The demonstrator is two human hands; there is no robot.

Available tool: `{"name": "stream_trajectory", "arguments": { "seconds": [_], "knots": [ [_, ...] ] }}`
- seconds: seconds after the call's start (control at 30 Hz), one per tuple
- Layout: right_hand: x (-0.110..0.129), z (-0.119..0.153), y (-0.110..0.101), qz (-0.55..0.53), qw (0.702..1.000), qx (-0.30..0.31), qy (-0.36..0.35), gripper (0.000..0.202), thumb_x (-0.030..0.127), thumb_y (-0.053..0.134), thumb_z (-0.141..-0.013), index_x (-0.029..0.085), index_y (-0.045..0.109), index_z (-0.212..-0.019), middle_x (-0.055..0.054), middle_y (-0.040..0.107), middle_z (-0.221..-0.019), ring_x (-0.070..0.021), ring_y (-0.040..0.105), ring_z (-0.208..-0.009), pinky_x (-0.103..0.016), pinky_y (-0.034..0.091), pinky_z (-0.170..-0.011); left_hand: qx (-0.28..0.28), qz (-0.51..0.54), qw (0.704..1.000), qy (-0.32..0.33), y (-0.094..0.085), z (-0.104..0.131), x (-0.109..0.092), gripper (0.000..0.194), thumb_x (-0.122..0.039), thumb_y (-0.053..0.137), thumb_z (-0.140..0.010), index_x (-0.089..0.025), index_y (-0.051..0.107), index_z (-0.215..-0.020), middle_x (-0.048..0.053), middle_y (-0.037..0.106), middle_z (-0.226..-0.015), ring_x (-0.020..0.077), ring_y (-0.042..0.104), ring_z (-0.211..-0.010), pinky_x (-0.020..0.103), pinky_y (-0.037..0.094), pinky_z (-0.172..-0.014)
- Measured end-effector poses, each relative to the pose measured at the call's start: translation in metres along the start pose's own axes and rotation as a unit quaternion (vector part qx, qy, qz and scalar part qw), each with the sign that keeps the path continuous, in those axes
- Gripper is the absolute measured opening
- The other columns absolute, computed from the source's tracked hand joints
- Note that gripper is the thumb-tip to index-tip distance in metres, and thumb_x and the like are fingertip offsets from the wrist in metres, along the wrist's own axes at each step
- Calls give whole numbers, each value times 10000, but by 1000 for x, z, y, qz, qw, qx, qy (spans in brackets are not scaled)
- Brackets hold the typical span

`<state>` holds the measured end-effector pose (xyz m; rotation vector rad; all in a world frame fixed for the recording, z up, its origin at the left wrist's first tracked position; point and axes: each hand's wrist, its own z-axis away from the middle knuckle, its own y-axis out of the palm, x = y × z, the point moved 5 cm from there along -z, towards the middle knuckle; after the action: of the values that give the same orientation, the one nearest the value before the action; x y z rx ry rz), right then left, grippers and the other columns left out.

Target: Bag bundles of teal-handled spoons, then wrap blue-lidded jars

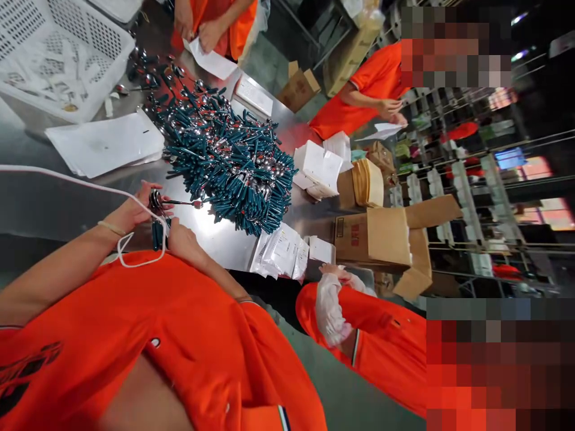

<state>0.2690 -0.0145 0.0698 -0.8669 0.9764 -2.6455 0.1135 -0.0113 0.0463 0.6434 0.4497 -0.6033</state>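
Observation:
My left hand [136, 208], with a band at its wrist, is closed round a small bundle of spoons [156, 200]. Their shiny metal bowls face up and their dark teal handles [157, 234] hang below. One more spoon points out to the right from the bundle, toward the pile. Close beside it, my right hand [182, 240] is curled against the handles; its fingertips are partly hidden. In front of both hands, a big heap of teal-handled cutlery [233, 155] covers the metal table [211, 236]. A white cord [90, 182] hangs across the view in front of my left hand.
White sheets [108, 143] and a perforated white basket [108, 48] lie left. Plastic-wrapped packs [283, 248] sit at the table's near edge, with an open carton [381, 236] beyond. Co-workers in orange stand across and at right; one co-worker's sleeved hand [335, 272] is near the packs.

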Motion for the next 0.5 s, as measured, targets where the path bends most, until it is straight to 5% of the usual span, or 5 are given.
{"name": "stream_trajectory", "arguments": {
  "seconds": [0.13, 0.23, 0.37, 0.5],
  "knots": [
    [-8, -25, -12, -91, 987, 115, -67, 538, 292, 791, -1075, 167, 609, -1565, -143, 811, -1388, -266, 820, -1155, -355, 673, -1014, -84, -22, 996, 23, -22, 4, -5, 183, -217, 740, -1138, -159, 624, -1009, -39, 539, -657, 127, 547, -571, 241, 590, -642],
    [-24, -59, -35, -156, 983, 79, -57, 508, 358, 798, -1087, 154, 710, -1543, -97, 806, -1370, -199, 798, -1188, -277, 652, -1024, -168, -30, 985, 34, -40, 11, -18, 224, -48, 595, -1107, -169, 574, -920, -33, 510, -627, 136, 531, -549, 218, 559, -576],
    [-31, -105, -55, -140, 988, -14, -56, 481, 491, 779, -1024, 27, 838, -911, -18, 819, -970, -140, 790, -1102, -280, 587, -1008, -202, -28, 978, 52, -52, 21, -35, 249, 38, 570, -1045, -176, 532, -923, -33, 527, -638, 146, 552, -567, 219, 547, -564],
    [-34, -130, -90, -121, 981, -107, -103, 714, 446, 561, -1054, 85, 476, -444, 9, 716, -710, -45, 749, -951, -252, 539, -894, -219, -16, 971, 89, -63, 25, -47, 254, 73, 584, -973, -170, 514, -946, -56, 491, -636, 125, 499, -566, 231, 579, -625]
  ]
}}
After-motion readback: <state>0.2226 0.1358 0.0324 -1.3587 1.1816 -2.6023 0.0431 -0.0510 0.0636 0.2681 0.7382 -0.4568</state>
